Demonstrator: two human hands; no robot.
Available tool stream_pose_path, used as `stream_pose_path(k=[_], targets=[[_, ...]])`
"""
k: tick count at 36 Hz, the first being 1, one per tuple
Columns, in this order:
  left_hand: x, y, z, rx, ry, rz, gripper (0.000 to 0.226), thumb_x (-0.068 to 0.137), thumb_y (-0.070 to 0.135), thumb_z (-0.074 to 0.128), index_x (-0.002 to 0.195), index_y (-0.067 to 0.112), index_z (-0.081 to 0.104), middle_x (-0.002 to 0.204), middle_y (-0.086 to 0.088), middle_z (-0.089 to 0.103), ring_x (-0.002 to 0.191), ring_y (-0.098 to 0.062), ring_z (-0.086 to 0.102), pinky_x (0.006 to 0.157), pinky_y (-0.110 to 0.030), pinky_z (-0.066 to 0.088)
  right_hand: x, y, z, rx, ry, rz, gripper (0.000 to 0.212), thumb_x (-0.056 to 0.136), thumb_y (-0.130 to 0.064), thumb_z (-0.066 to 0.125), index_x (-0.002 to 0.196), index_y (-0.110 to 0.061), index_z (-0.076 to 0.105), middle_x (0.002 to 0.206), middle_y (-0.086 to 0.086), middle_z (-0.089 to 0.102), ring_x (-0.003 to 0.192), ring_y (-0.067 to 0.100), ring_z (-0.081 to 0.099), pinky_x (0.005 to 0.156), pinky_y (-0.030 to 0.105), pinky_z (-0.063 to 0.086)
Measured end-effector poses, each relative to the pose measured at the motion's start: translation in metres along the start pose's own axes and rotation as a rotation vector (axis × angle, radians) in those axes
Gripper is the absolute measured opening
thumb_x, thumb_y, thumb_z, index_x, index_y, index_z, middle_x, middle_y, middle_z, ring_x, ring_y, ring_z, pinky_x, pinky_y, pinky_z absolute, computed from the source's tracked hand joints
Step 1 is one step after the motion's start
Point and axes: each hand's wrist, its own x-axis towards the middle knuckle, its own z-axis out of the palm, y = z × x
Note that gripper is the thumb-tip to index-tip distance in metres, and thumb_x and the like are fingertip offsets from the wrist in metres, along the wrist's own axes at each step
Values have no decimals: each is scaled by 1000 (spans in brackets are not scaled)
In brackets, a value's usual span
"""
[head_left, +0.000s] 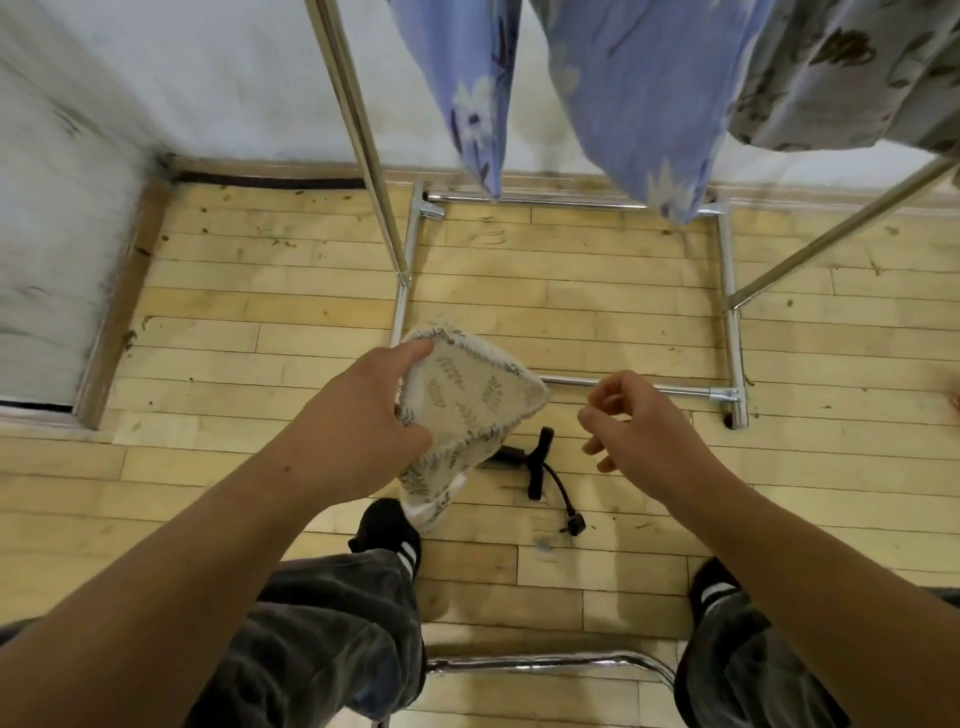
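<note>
My left hand (363, 415) grips a small beige cloth with a grey leaf print (467, 405); its thumb lies along the cloth's top edge and the rest of the cloth droops down toward my left shoe. My right hand (634, 421) hovers just to the right of the cloth, fingers loosely curled, holding nothing and not touching the fabric. Both hands are above the wooden floor (260, 322), in front of a chrome drying rack (727, 291).
Blue floral fabric (649, 93) and a grey floral cloth (852, 73) hang from the rack above. A black strap-like object with a cable (540, 467) lies on the floor below the hands. A chrome bar (545, 662) runs between my legs. White walls stand left and behind.
</note>
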Motion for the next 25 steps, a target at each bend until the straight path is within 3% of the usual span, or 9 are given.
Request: stream_pose_path(k=[6,8,13,17,20,25], targets=[[-5,-16,-4,39,11,0,87,90,15,69,161,38,22,156,7,38,119,-15,55,84,-26,56,14,8,22,-70,-73,45,11,101,-23,62,111,-26,60,102,-2,69,85,15,72,69,30,61],[-6,-22,-6,43,3,-16,88,91,16,68,161,38,21,156,7,38,115,-13,55,79,-22,55,20,11,28,-96,-94,57,13,101,-24,62,114,-25,61,102,-2,69,85,15,72,72,32,62],[-10,-38,-8,-6,6,-67,87,92,17,68,161,41,20,146,8,44,88,-3,60,51,-17,50,39,22,37,-139,-117,97,14,101,-26,63,116,-24,62,107,0,69,92,17,71,72,31,60],[-14,-46,-10,-27,1,-94,88,92,18,69,160,43,20,129,10,45,81,-1,59,51,-13,49,54,33,48,-196,-133,106,16,101,-25,63,116,-23,62,107,1,68,93,19,70,74,32,61],[-16,-47,-12,-20,-8,-99,89,92,20,70,160,44,19,134,13,45,84,6,53,53,-10,47,68,42,63,-269,-130,108,18,99,-27,63,117,-25,62,107,-1,68,91,16,70,75,32,61],[-16,-50,-13,-44,-13,-87,93,88,25,72,158,50,16,130,23,42,93,10,53,59,-9,45,93,53,100,-371,-159,110,23,98,-25,63,121,-23,62,101,-7,65,87,10,63,65,21,48]])
